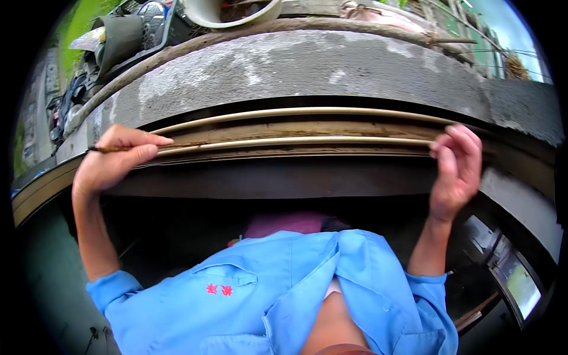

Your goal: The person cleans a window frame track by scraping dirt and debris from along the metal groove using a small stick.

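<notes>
My left hand point(118, 158) is closed in a pinch at the left end of a long wooden frame piece point(254, 132). A thin dark stick point(96, 149) pokes out behind the pinched fingers. Two pale narrow strips run along the wood, an upper strip point(319, 110) and a lower strip point(296, 141). At the right end of the lower strip is my right hand point(458, 168), slightly blurred, its fingers curled in toward the thumb. Whatever lies between those fingers is hidden.
A concrete ledge point(284, 65) curves behind the wood, with a long pole point(248, 34) along its far edge. Beyond stand a white basin point(234, 22) and a dark bucket point(118, 41). At lower right, a framed glass pane point(523, 290) leans in shadow.
</notes>
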A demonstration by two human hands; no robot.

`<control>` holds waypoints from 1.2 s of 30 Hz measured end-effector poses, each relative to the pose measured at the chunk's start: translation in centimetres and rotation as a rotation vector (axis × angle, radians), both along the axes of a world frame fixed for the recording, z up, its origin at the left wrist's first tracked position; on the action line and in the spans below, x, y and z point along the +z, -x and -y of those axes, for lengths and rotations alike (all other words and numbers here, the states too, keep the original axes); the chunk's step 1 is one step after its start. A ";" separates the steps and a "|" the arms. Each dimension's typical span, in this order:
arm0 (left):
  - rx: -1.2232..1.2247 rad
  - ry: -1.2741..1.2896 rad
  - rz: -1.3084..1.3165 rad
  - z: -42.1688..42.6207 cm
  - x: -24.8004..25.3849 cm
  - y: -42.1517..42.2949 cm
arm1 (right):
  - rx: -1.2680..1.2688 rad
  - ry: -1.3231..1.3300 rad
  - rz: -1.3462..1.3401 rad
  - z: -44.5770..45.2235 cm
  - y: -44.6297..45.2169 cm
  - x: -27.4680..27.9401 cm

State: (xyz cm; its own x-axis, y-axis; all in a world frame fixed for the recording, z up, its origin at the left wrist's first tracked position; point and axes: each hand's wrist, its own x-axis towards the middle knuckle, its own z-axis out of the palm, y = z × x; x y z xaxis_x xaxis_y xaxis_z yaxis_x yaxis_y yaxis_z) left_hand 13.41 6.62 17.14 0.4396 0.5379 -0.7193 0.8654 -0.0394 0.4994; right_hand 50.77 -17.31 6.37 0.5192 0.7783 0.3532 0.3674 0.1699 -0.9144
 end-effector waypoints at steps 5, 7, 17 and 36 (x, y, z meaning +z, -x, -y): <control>-0.251 -0.061 0.320 1.6 -3.1 -2.7 | -0.044 -0.032 -0.071 0.3 -0.3 0.3; -0.437 -0.191 0.468 2.9 -4.9 -6.8 | 0.032 -0.062 -0.048 -0.6 0.4 0.9; -0.025 -0.083 -0.016 -0.7 1.2 1.2 | 0.096 0.046 0.094 -0.3 -0.6 0.1; 0.007 0.105 0.145 -1.2 -1.4 5.3 | 0.120 0.032 0.090 0.4 -3.3 -0.4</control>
State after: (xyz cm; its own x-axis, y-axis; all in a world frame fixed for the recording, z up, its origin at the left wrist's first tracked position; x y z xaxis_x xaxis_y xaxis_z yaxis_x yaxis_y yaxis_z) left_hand 8.07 7.79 15.74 0.5394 0.4666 -0.7009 0.7840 0.0253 0.6202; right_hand 54.11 -17.75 5.99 0.3887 0.8447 0.3681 0.4269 0.1890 -0.8843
